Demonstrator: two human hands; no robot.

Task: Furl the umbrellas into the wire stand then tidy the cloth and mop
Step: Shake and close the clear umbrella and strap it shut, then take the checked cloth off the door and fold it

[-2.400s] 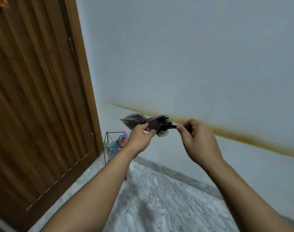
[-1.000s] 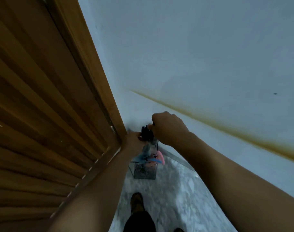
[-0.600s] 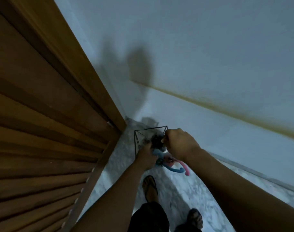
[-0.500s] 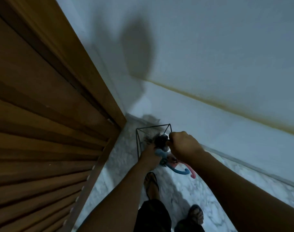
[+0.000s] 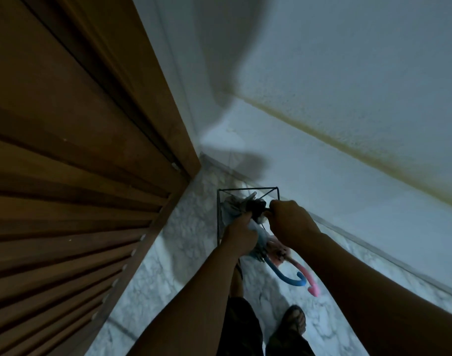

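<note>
A black wire stand (image 5: 248,189) sits on the marble floor in the corner between door and wall. Over its open top I hold a folded grey umbrella (image 5: 236,204). My left hand (image 5: 239,237) grips its gathered cloth from below. My right hand (image 5: 290,222) grips its black handle end (image 5: 255,208). Two furled umbrellas lean out of the stand toward me, one with a blue hooked handle (image 5: 290,277), one with a pink hooked handle (image 5: 308,281). No cloth or mop is in view.
A brown wooden door (image 5: 73,163) fills the left side. A pale wall (image 5: 335,98) with a yellowish stripe runs along the right. My feet in sandals (image 5: 294,319) stand on the marble floor (image 5: 168,265) just behind the stand.
I walked up to the corner and lowered the grey umbrella from chest height down over the stand. Both hands kept hold of it. The view now tilts further down.
</note>
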